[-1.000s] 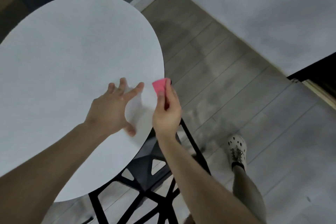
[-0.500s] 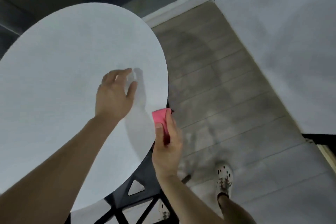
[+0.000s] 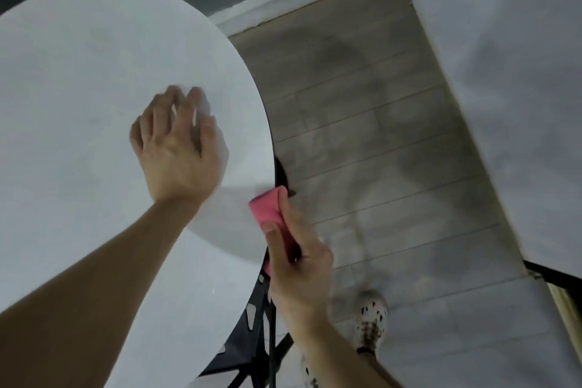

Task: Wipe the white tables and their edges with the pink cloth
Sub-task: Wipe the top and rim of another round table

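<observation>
One pink cloth (image 3: 267, 206), folded into a small thick pad, sits against the right edge of the round white table (image 3: 78, 72), wrapped over the rim. The right hand (image 3: 299, 268) pinches it: thumb on top, fingers curled round the far side below the rim, partly hidden.

Handling, judged: soft, light, limp fabric. It will bunch or unfold if gripped loosely, so hold the folded pad across its middle, with thumb above and fingers beneath the rim, so that both faces of the edge get contact. No fragility. Slip risk is low on a matt top. Whether the cloth is damp cannot be told.

The left hand (image 3: 178, 148) lies palm down on the tabletop, inboard of the right edge, fingers slightly spread and holding nothing; the fingertips are blurred. It probably steadies the table.

Table, judged: stiff top on a thin black frame (image 3: 248, 334), so it may rock under sideways pressure.

Surroundings: grey plank floor (image 3: 362, 135), a speckled shoe (image 3: 373, 318) beside the frame, a pale wall (image 3: 504, 72) to the right.
</observation>
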Demonstrator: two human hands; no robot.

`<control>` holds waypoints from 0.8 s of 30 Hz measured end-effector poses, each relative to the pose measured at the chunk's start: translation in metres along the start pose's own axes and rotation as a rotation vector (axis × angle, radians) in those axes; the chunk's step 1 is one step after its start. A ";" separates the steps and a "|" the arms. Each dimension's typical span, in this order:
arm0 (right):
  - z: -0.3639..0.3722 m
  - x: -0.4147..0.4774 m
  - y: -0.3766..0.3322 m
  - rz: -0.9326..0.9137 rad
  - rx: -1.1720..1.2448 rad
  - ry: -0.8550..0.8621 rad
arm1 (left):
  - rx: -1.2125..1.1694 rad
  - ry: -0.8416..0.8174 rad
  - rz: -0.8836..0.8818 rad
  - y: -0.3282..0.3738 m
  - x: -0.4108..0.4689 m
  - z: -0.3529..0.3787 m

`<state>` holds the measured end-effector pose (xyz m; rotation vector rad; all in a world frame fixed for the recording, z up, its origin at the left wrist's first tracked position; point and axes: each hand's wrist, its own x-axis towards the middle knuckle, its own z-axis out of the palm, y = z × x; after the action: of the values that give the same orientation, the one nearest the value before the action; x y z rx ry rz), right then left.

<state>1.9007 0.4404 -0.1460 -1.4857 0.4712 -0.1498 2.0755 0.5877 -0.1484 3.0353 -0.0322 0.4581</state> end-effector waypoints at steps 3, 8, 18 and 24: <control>0.022 0.102 -0.018 -0.071 -0.080 -0.057 | -0.012 -0.001 -0.009 0.005 -0.002 -0.002; 0.076 0.237 -0.041 -0.153 -0.252 -0.224 | 0.005 -0.033 -0.021 0.006 0.001 -0.003; 0.037 0.159 -0.033 -0.080 -0.278 -0.233 | 0.066 -0.124 -0.033 0.007 0.000 -0.009; 0.127 0.309 -0.062 -0.145 -0.363 -0.580 | 0.039 -0.099 -0.032 0.007 -0.001 -0.010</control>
<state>2.2404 0.4336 -0.1485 -1.8274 -0.0870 0.2641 2.0711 0.5810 -0.1392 3.0888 0.0193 0.3089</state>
